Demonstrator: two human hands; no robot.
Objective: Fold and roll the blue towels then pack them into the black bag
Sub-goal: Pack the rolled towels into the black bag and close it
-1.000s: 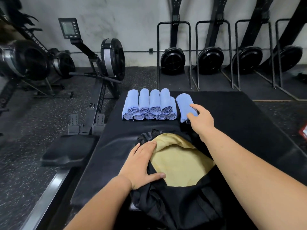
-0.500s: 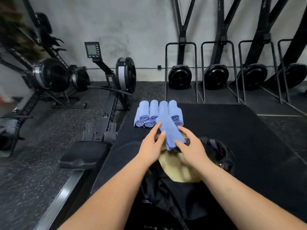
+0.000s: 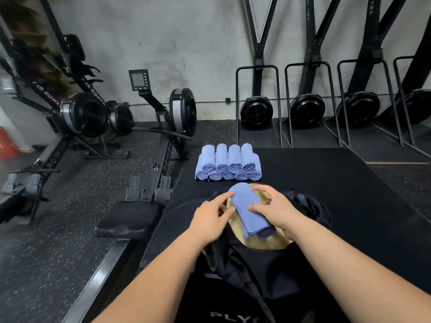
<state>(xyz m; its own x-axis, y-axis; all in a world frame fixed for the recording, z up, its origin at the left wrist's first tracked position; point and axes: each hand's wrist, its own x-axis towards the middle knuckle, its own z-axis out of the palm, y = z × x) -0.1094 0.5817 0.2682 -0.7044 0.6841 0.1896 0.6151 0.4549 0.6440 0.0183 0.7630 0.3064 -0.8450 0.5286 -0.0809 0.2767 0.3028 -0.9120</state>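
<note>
One rolled towel (image 3: 250,212), long axis pointing away, above black bag (image 3: 247,264)

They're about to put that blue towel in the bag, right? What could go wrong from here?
The towel, held by the left hand and right hand over the bag, might unroll: its near end looks loose. Neither hand holds the bag's floppy mouth open, so the roll could snag on the rim. The stack lies just behind the bag; a reaching hand might topple it.
</note>
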